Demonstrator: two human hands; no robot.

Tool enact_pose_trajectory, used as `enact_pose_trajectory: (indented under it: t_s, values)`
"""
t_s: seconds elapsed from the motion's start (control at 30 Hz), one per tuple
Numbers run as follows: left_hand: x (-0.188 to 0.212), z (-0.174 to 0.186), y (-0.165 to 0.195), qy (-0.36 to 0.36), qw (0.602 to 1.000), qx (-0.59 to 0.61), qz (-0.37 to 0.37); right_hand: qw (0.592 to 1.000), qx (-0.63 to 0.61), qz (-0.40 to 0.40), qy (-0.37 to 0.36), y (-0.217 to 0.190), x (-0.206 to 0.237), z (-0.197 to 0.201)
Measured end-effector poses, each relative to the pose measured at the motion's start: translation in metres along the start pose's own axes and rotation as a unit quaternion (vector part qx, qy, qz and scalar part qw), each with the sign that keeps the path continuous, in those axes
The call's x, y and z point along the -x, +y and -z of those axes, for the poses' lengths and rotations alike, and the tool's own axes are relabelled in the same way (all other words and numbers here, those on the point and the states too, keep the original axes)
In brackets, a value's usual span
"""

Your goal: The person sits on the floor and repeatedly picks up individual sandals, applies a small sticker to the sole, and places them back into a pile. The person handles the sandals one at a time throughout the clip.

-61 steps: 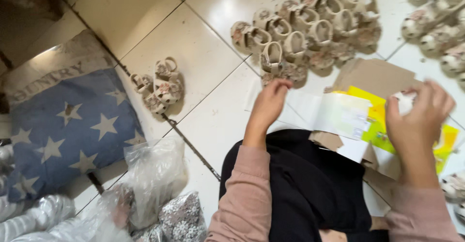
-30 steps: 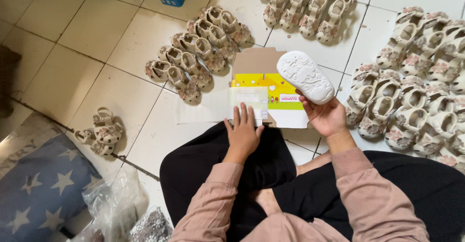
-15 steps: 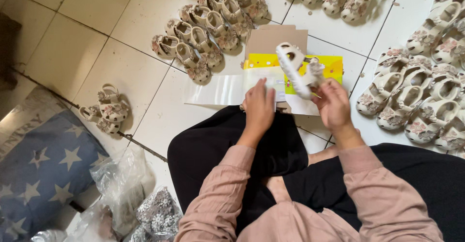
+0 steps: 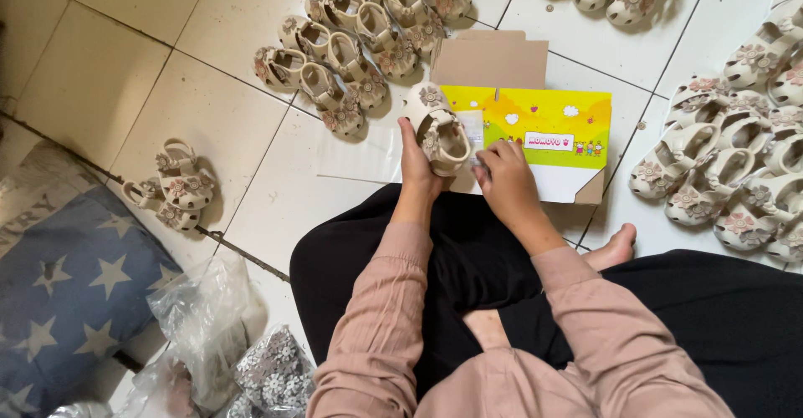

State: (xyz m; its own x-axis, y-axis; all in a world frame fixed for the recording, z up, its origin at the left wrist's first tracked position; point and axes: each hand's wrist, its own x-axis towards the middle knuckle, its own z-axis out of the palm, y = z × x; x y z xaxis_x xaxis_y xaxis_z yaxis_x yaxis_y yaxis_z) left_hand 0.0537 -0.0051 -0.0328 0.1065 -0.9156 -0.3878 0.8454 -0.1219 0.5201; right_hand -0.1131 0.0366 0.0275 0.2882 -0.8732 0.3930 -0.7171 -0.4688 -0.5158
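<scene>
Since half a second earlier the cream sandal (image 4: 437, 129) passed from right hand (image 4: 506, 186) to left hand (image 4: 416, 163), whose fingers wrapped it, just left of the yellow shoebox (image 4: 535, 129). Right fingers bent near the box, possibly touching it; grip unclear.

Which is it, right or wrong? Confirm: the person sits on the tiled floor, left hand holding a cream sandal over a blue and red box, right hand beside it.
Wrong on one point: the box is yellow and green, not blue and red. The head view shows it lying flattened on the tiled floor. The rest stands: the left hand holds the cream sandal over it, and the right hand is beside it.
</scene>
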Motion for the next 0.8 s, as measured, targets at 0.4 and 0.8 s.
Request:
enact_pose_trajectory:
  t_s: [0.4, 0.8]
  values:
    - [-0.0047, -0.0001, -0.0068, 0.013, 0.999, -0.03, -0.02, 0.999, 0.01, -0.046, -0.021, 0.0047, -0.0015, -0.0077]
    - [-0.0039, -0.0016, -0.0042, 0.026, 0.999, -0.027, -0.013, 0.999, -0.006, -0.031, 0.007, 0.0026, -0.0017, -0.0042]
